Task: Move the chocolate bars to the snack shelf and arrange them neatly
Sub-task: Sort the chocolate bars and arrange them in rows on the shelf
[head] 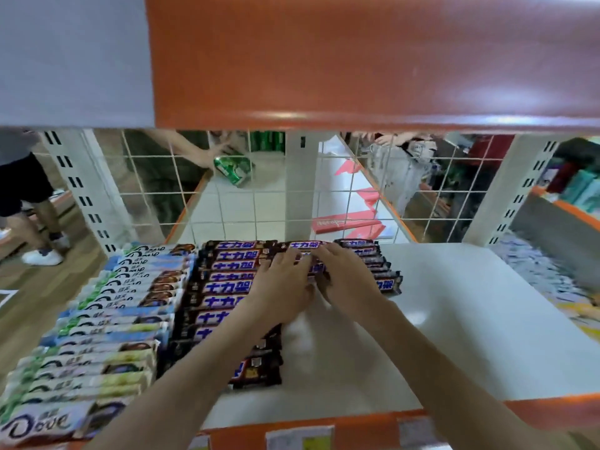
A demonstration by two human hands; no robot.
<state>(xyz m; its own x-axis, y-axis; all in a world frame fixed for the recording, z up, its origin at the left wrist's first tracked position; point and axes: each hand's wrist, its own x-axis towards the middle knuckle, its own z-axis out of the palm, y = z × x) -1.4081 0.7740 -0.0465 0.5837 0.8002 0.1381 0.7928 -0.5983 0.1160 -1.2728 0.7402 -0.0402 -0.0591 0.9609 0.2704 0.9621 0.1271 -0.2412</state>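
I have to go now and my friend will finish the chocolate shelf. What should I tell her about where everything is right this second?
Left hand: fingers spread flat on the short second row of dark chocolate bars at the back of the white shelf.
Right hand: fingers laid on the same bars, beside the left hand; whether it grips one is unclear.
Done: a full front-to-back column of dark bars and a full column of Dove bars on its left.
Left: straighten this second row and extend it forward. The shelf's right part holds no bars.

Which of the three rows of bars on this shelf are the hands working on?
The short right-hand row of dark bars; both the left hand and right hand rest on it.
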